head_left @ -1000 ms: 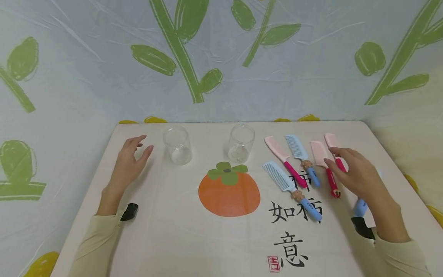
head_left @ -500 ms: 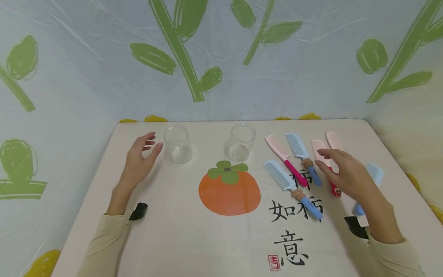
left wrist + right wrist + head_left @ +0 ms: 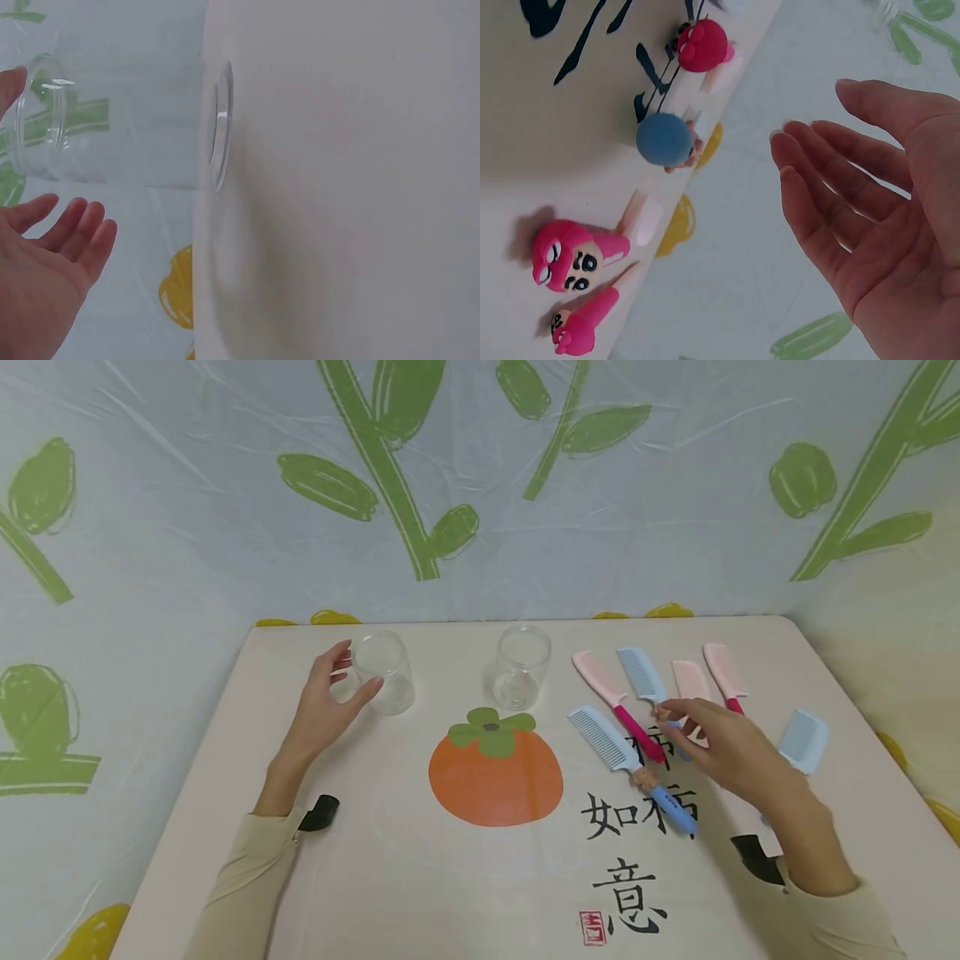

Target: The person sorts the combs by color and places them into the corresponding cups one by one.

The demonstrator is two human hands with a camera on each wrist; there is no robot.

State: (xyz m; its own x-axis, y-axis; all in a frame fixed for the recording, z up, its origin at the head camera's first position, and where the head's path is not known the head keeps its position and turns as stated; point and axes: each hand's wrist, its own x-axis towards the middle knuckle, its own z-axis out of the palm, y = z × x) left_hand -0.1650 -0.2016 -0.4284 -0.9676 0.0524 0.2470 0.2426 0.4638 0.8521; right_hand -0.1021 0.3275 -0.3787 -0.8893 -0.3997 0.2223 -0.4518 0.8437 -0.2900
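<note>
My left hand (image 3: 324, 710) reaches beside the left clear glass cup (image 3: 390, 672), its thumb overlapping the cup's near side in the head view. In the left wrist view the cup (image 3: 142, 127) stands upright between the parted thumb and fingers, which are not curled round it. My right hand (image 3: 731, 752) hovers with loosely bent fingers over the handle of the rear blue comb (image 3: 639, 672), hiding part of it. The right wrist view shows that hand (image 3: 877, 187) with nothing between thumb and fingers. A blue comb (image 3: 606, 739) and a pink comb (image 3: 598, 679) lie left of it.
A second clear cup (image 3: 522, 668) stands at the table's back middle. Beyond my right hand lie two pink combs, a broad one (image 3: 690, 679) and a narrow one (image 3: 724, 670). Another blue comb (image 3: 804, 739) is at the right. The white table (image 3: 420, 885) has a printed persimmon (image 3: 495, 785).
My left hand has moved right, up to the left cup. The right hand has moved left from the pink combs to above the rear blue comb's handle, uncovering the right blue comb's head.
</note>
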